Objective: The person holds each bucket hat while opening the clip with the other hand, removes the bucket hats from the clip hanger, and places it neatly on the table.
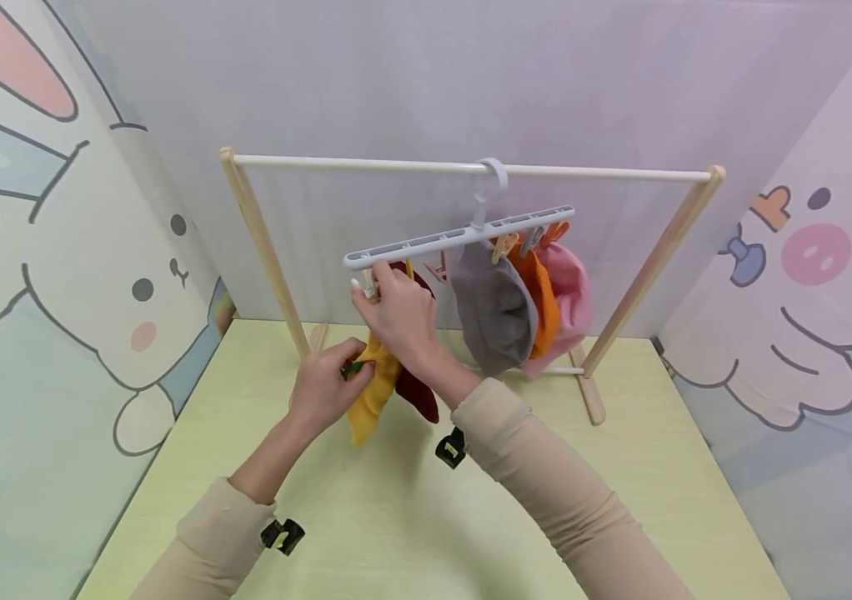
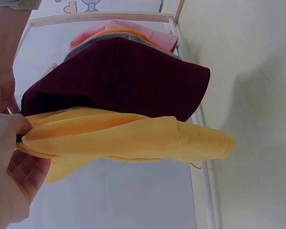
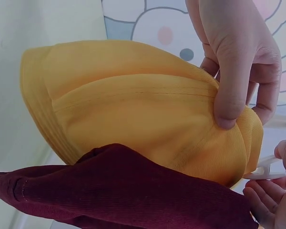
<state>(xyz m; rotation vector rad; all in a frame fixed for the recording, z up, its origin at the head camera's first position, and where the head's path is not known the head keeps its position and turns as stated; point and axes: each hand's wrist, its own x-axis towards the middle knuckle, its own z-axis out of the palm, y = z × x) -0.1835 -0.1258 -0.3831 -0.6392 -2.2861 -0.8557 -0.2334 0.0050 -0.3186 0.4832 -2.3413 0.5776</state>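
My left hand [image 1: 324,383] pinches a folded yellow hat [image 1: 373,396] between thumb and fingers, below the left end of a white clip hanger [image 1: 411,248]. Just above, my right hand [image 1: 403,317] grips a white clip [image 3: 264,171] at the top edge of the yellow hat; whether the clip has closed on the fabric I cannot tell. A dark red hat [image 2: 119,76] hangs right beside the yellow one, its top partly hidden by my right hand. On the hanger's right half hang a grey hat [image 1: 489,308], an orange hat [image 1: 543,304] and a pink hat [image 1: 570,292].
The hanger hooks over the white rod [image 1: 358,164] of a wood-legged rack and tilts down to the left. A pink clip [image 1: 437,268] dangles near its middle. The rack stands on a pale yellow table [image 1: 366,517], with cartoon-printed cloth walls around it.
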